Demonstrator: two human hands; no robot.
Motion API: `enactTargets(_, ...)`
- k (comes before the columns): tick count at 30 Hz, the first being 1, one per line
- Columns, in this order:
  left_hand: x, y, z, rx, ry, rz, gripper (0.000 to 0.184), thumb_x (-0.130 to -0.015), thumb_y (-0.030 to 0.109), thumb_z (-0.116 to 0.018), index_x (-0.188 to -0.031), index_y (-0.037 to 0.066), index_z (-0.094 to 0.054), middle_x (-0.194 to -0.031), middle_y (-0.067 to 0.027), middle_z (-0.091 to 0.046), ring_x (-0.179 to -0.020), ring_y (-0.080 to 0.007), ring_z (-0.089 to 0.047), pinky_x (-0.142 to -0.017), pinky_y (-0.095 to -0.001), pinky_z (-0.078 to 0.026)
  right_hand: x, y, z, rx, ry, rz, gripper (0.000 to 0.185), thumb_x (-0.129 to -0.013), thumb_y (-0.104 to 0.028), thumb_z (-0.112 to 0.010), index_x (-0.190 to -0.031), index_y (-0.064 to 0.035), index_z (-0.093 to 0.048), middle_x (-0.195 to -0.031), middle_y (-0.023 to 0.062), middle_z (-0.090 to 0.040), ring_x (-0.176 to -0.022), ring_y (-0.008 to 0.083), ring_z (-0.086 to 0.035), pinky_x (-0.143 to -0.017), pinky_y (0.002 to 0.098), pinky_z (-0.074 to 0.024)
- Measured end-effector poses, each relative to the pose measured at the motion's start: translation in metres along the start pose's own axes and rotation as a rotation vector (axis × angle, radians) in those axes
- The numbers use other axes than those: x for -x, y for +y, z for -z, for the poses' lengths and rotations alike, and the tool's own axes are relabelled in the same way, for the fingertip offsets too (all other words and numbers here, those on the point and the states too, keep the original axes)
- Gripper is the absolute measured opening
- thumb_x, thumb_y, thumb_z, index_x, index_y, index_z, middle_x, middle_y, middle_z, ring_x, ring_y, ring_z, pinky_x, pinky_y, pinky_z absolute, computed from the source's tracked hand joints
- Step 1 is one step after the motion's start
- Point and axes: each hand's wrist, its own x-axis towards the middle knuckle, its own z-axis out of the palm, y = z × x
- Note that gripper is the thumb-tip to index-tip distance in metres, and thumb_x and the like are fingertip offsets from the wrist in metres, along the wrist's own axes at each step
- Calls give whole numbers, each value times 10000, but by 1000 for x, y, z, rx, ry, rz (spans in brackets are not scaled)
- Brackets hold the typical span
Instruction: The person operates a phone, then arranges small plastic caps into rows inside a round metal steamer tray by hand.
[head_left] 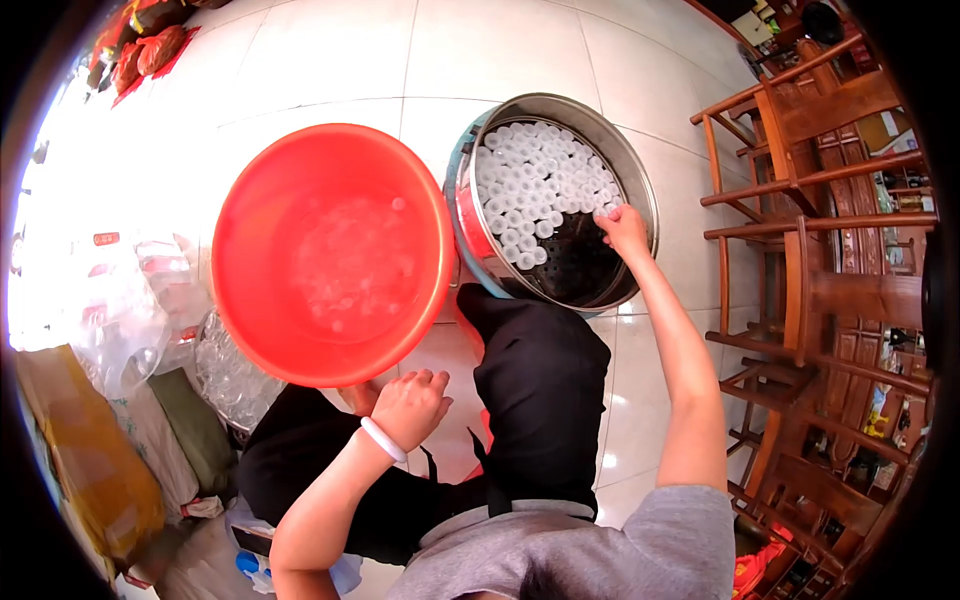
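Observation:
My right hand [625,232] reaches into a round metal steamer pot [645,190] and pinches a small white translucent cup [603,213] at the edge of the others. Many such cups [535,175] stand close together on the dark perforated bottom, covering its upper and left part. Above my lap, just below the rim of a large red basin [232,240], my left hand [410,408] is closed with its fingers curled; its palm is hidden. Inside the basin, several pale translucent pieces [355,260] lie, blurred, perhaps in water.
Wooden chairs [800,190] line the right side. Plastic bags [115,310], a clear plastic bundle [230,370] and wrapped packages [90,450] lie at the left. Red bags [155,50] sit at the far upper left. White tiles [330,50] make up the floor.

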Motion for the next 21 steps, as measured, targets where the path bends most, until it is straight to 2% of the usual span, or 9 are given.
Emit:
enactTargets(1,0,-1,-2,1,5,15,262,-760,224,-621,-945,54,-546,-795,-112,-583,-737,-278,-601,-632,-365,-476,1,-5,2,117,33,47,316,-660,-228,-741,-725,-13,-520,-612,124,-576,-603,184,-605,-555,308,-467)
enactTargets(5,1,-4,-7,33,16,10,262,-749,214,-628,-920,36,-540,-757,-115,-567,-726,-277,-597,-624,-359,-491,26,-62,12,62,77,245,282,-684,-197,-737,-744,-15,-530,-645,86,-584,-619,140,-570,-561,274,-452)
enactTargets(7,0,-3,-9,33,9,-19,251,-744,204,-631,-893,26,-536,-728,-113,-554,-717,-276,-593,-618,-358,-496,51,-116,13,-474,-120,339,210,-732,-130,-702,-741,-9,-532,-679,38,-579,-597,104,-529,-565,249,-443)
enactTargets(8,0,-3,-10,34,13,7,251,-744,204,-631,-893,26,-536,-728,-113,-554,-717,-276,-593,-618,-358,-496,67,-147,11,-553,-200,411,132,-771,-65,-656,-755,-11,-536,-695,-13,-557,-624,67,-513,-575,232,-438)
enactTargets(10,-1,-2,-11,0,17,-28,241,-739,201,-634,-872,27,-534,-727,-111,-556,-712,-277,-592,-614,-358,-497,91,-201,-3,-492,-288,655,142,-769,-99,-659,-778,-19,-542,-689,26,-572,-614,128,-544,-590,263,-456)
enactTargets(12,-2,-1,-12,2,18,-1,228,-735,195,-631,-860,29,-537,-726,-106,-557,-711,-273,-592,-619,-357,-496,104,-250,-27,-258,-428,927,155,-765,-104,-651,-826,-3,-551,-734,58,-564,-719,163,-566,-654,277,-454)
enactTargets(14,-2,-3,-16,-7,46,-10,225,-732,192,-629,-865,31,-545,-730,-103,-560,-714,-268,-594,-629,-359,-495,96,-277,-81,16,-550,1132,202,-758,-126,-634,-891,5,-555,-843,127,-582,-841,253,-579,-716,333,-463)
enactTargets(16,-1,-2,-17,-6,32,12,227,-733,192,-622,-875,30,-549,-732,-102,-562,-718,-266,-596,-636,-359,-493,84,-290,-145,403,-582,1151,195,-777,-121,-595,-935,-12,-558,-991,153,-568,-966,308,-545,-766,384,-461)
enactTargets(21,1,2,-8,-35,32,0,166,-745,153,-562,-845,23,-541,-733,-104,-567,-700,-251,-595,-607,-337,-490,59,-258,-273,1098,-433,857,309,-811,-133,-536,-1113,-83,-579,-1210,126,-503,-1082,302,-499,-826,414,-461)
